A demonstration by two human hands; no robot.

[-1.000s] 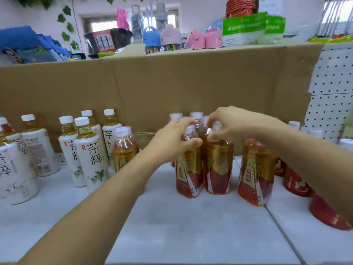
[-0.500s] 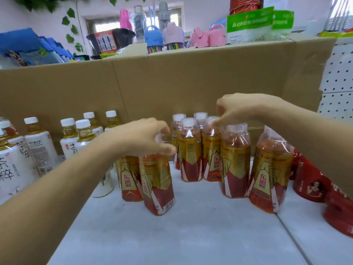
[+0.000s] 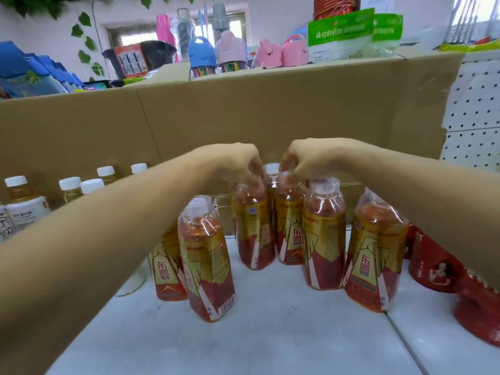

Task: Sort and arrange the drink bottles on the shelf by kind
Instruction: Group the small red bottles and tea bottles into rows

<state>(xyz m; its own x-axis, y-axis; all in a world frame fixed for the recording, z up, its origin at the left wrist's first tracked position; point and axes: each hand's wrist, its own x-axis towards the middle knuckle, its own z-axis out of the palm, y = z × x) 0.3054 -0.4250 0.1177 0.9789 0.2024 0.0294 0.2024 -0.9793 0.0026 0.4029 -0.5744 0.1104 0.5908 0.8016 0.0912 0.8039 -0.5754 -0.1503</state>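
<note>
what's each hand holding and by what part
Left hand grips the left rear bottle by its top; right hand grips the neighbouring bottle likewise.

Pale grey shelf (image 3: 270, 342) with a seam at right, backed by a brown cardboard sheet (image 3: 243, 117). White pegboard (image 3: 476, 109) at far right. Beyond, white wall (image 3: 284, 12), bright window (image 3: 135, 36), ivy leaves (image 3: 84, 19) top left. Soft, even daylight.

Bright, soft daylight (edges bowed), slight blur
</note>
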